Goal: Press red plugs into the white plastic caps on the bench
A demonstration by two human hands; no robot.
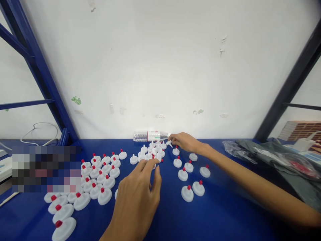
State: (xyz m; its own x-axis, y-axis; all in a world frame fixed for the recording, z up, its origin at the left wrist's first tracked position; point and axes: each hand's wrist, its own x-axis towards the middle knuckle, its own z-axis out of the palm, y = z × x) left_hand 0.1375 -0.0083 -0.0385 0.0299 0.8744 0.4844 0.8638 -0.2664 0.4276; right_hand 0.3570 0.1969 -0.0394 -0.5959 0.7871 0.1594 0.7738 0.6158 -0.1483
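Observation:
My left hand is over the middle of the blue table, its fingertips at the near edge of a pile of white discs with nozzles. Whatever its curled fingers hold, if anything, is hidden. Farther back, my right hand reaches to the pile's right end, its fingers closed around a small white disc near the bottle's neck. White discs with red caps stand in rows on the left. Several more capped discs are spread to the right of the pile.
A clear bottle lies against the white wall behind the pile. Grey cloth and plastic bags lie at the right. Blue rack posts rise at both sides, and a white cable loops at the left.

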